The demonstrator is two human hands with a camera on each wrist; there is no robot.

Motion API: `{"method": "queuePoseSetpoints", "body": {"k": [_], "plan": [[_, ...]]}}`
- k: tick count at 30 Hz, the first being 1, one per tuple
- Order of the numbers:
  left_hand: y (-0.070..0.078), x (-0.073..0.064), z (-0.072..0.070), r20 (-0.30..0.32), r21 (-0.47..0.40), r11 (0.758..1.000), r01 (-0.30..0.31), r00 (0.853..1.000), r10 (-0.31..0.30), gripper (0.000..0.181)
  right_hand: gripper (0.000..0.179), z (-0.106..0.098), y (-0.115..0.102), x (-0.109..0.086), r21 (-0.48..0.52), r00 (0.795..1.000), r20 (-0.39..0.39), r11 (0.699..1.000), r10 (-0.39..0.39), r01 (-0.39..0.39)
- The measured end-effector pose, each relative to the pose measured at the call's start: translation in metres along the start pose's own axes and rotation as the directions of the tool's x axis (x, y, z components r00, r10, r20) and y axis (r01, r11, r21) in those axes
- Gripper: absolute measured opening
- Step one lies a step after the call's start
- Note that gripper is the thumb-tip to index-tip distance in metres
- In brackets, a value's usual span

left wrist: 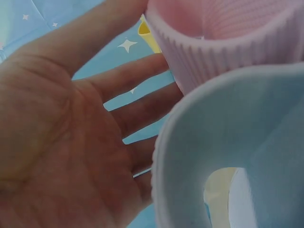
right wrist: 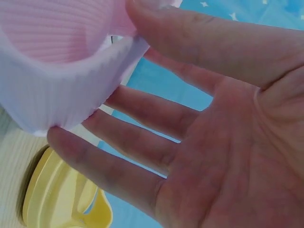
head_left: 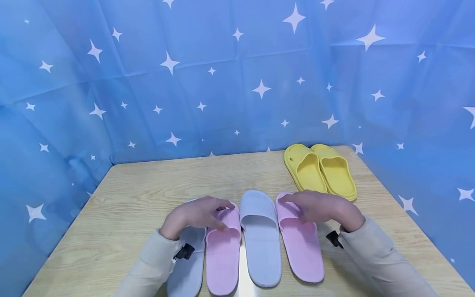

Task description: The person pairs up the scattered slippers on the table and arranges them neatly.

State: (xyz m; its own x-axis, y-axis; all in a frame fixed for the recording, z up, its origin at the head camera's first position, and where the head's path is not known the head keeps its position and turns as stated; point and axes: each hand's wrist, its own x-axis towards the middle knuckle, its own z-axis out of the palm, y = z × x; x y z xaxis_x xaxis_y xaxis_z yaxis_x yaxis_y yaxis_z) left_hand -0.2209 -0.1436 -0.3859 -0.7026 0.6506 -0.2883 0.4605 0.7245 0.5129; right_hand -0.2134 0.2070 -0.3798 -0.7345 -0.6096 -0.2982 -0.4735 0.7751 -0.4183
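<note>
Four open-toed slippers, alternating grey-blue and pink, lie side by side near the front. My left hand reaches over the left grey-blue slipper to the left pink slipper. In the left wrist view, its thumb meets the ribbed pink strap at the rim, and the fingertips pass out of sight behind it. My right hand holds the right pink slipper by its strap, thumb at the opening and fingertips along the outer side. Between the hands lies the other grey-blue slipper.
A pair of yellow clogs stands at the back right, just beyond the right hand. The wooden table ends against a blue curtain with white stars, which hangs behind it and along both sides.
</note>
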Motion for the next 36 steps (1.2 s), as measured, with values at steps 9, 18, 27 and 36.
{"method": "queuePoseSetpoints", "body": {"k": [9, 18, 27, 36], "plan": [[-0.005, 0.004, 0.001, -0.022, 0.013, 1.000, -0.017, 1.000, 0.017, 0.059, 0.058, 0.001, 0.008, 0.003, -0.051, 0.996, -0.073, 0.998, -0.050, 0.046], [-0.008, 0.004, 0.000, -0.087, 0.052, 0.998, -0.032, 0.996, 0.037, 0.049, 0.048, 0.004, 0.009, 0.007, -0.127, 0.973, -0.192, 0.986, -0.129, 0.105], [-0.006, 0.001, 0.006, -0.146, 0.099, 0.993, -0.061, 0.986, 0.075, 0.043, 0.057, 0.009, 0.010, 0.011, -0.126, 0.962, -0.247, 0.988, -0.121, 0.092], [-0.005, 0.006, 0.004, -0.199, 0.127, 0.992, -0.007, 0.979, 0.033, 0.040, 0.050, 0.008, 0.010, 0.010, -0.138, 0.948, -0.293, 0.987, -0.122, 0.084]]}}
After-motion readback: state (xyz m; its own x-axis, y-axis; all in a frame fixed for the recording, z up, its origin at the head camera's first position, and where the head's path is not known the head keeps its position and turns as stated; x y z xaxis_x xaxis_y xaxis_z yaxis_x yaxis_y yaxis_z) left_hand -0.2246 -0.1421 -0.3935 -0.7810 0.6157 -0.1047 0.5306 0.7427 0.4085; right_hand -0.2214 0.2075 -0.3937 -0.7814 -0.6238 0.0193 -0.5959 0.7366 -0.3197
